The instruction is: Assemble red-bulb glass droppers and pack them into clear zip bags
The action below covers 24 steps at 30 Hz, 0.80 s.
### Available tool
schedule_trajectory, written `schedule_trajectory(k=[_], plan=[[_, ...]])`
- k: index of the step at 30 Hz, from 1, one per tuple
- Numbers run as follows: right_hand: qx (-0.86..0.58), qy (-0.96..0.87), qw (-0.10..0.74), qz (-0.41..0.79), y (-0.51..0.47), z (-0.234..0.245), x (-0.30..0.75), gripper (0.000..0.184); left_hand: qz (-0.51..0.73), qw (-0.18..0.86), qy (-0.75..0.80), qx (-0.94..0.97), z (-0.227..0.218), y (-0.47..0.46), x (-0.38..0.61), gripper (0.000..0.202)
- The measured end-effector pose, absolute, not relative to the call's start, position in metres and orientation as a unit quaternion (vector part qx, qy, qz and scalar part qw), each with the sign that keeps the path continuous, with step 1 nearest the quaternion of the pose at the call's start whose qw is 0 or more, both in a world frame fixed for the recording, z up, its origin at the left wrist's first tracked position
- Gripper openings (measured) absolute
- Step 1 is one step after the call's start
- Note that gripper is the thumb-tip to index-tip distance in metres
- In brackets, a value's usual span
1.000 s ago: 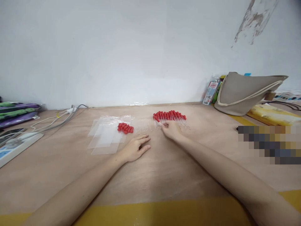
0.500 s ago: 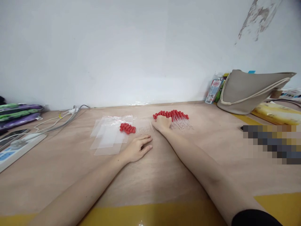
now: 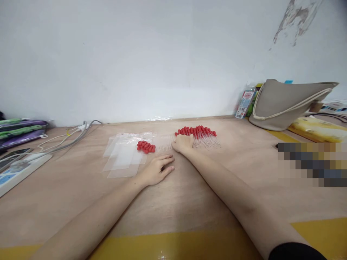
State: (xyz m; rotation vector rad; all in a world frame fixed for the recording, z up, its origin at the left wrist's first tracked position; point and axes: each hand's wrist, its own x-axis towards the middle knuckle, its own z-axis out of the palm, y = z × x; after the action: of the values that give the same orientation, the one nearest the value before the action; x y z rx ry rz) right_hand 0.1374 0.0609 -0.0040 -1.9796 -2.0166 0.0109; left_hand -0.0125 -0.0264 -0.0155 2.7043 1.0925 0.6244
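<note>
My left hand (image 3: 157,169) lies on the table with its fingers stretched out and thumb apart, holding nothing. My right hand (image 3: 183,143) is closed, its fingers curled down at the left end of a fanned row of thin clear sticks with red ends (image 3: 200,131). What its fingers pinch, if anything, is hidden. Left of it, a smaller bunch of the same red-ended sticks (image 3: 146,147) lies with its clear tips pointing right, partly over flat clear plastic bags (image 3: 121,157).
A power strip (image 3: 25,173) with cables and packs of green and purple goods (image 3: 23,131) are at the left. At the back right stand a bottle (image 3: 244,104) and a grey bag (image 3: 284,103), with a yellow packet (image 3: 320,128) beside it. A wall closes off the back.
My right hand has shifted slightly left along the row of red-ended sticks. The left hand stays in place, and the whole view has moved a little.
</note>
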Motion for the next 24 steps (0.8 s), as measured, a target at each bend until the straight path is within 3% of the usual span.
schedule_trajectory(k=[6,14,24], plan=[[-0.692,-0.702,0.167,-0.004,0.051,-0.003,0.134,0.025,0.234,0.043,0.361,0.902,-0.018,-0.021,-0.016,0.033],[-0.570,-0.737,0.343,-0.121,0.010,-0.024,0.181,0.022,0.238,-0.221,0.457,0.828,-0.014,0.011,-0.053,0.019],[-0.456,-0.805,0.365,-0.101,-0.038,-0.034,0.249,0.015,0.175,-0.294,0.448,0.826,-0.016,0.026,-0.053,0.024]])
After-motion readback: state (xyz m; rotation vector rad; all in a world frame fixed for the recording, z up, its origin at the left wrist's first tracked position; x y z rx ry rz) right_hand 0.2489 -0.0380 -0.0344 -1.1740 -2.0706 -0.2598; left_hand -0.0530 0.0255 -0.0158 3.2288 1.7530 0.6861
